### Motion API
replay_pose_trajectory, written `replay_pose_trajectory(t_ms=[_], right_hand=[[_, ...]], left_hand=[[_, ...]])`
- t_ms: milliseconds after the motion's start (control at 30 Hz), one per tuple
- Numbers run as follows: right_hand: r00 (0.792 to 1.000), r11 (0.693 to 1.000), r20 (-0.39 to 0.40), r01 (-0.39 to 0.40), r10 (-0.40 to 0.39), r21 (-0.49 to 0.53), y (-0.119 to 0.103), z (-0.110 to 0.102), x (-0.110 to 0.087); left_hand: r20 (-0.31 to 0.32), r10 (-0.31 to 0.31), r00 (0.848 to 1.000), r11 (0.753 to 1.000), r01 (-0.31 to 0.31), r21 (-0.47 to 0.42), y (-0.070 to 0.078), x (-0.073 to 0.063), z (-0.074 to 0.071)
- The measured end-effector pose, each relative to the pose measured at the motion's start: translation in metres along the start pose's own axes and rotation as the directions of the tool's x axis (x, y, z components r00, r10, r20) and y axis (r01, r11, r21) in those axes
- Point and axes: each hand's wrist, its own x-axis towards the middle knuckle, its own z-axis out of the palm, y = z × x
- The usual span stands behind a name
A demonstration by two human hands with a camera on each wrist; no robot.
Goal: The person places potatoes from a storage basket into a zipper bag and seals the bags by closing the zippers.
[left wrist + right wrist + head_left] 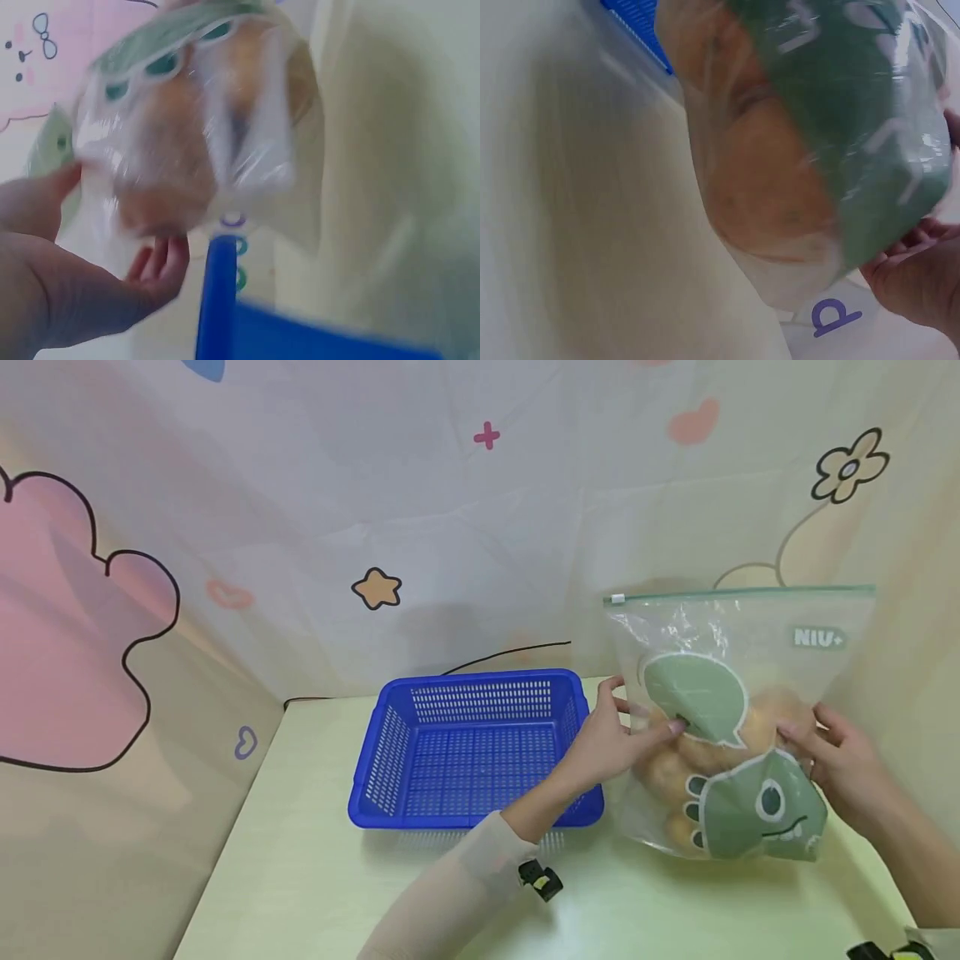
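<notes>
A clear zip bag (720, 727) with a green dinosaur print holds several brown, rounded things that look like potatoes (667, 772). My left hand (611, 739) grips its left side, thumb across the front and fingers behind. On the opposite side, my right hand (847, 760) holds the bag with its thumb on the front. The bag stands upright between both hands and appears raised off the table. Along its top runs a green zip with a white slider (617, 599) at the left end. In the right wrist view the potatoes (769, 180) press against the plastic.
A blue plastic basket (468, 822) with slotted walls stands on the pale table (300, 860), left of the bag; my left forearm passes in front of its right corner. Behind hangs a printed cloth (480, 527), which also covers the sides.
</notes>
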Motion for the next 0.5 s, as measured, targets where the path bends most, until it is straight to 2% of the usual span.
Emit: replay_pose_trajectory(t_ms=[67, 100, 167, 233, 267, 300, 400, 500], right_hand=[[0.994, 0.994, -0.021, -0.111, 0.111, 0.02, -0.006, -0.001, 0.008], [0.986, 0.986, -0.028, -0.163, 0.164, 0.017, -0.008, -0.001, 0.012], [0.966, 0.966, -0.045, -0.257, 0.256, -0.001, -0.009, -0.004, 0.018], [0.941, 0.941, -0.018, -0.337, 0.337, 0.002, -0.006, -0.009, 0.023], [0.926, 0.926, 0.001, -0.378, 0.378, 0.014, -0.003, -0.012, 0.024], [0.909, 0.908, 0.011, -0.417, 0.417, 0.023, 0.0, -0.015, 0.025], [0.855, 0.856, 0.053, -0.517, 0.516, 0.012, 0.011, -0.022, 0.025], [0.827, 0.827, 0.025, -0.56, 0.562, -0.047, 0.021, -0.027, 0.024]], left_hand=[[-0.051, -0.107, 0.993, 0.99, 0.102, -0.092, 0.003, 0.004, 0.008], [-0.065, -0.163, 0.984, 0.975, 0.151, -0.165, 0.005, 0.006, 0.013], [-0.078, -0.261, 0.962, 0.919, 0.224, -0.324, 0.007, 0.008, 0.022], [-0.087, -0.346, 0.934, 0.848, 0.272, -0.455, 0.007, 0.009, 0.032], [-0.092, -0.375, 0.922, 0.821, 0.284, -0.494, 0.006, 0.009, 0.037], [-0.1, -0.395, 0.913, 0.805, 0.292, -0.516, 0.004, 0.009, 0.041], [-0.14, -0.435, 0.889, 0.787, 0.301, -0.539, -0.005, 0.005, 0.055], [-0.187, -0.457, 0.87, 0.79, 0.3, -0.535, -0.016, -0.001, 0.067]])
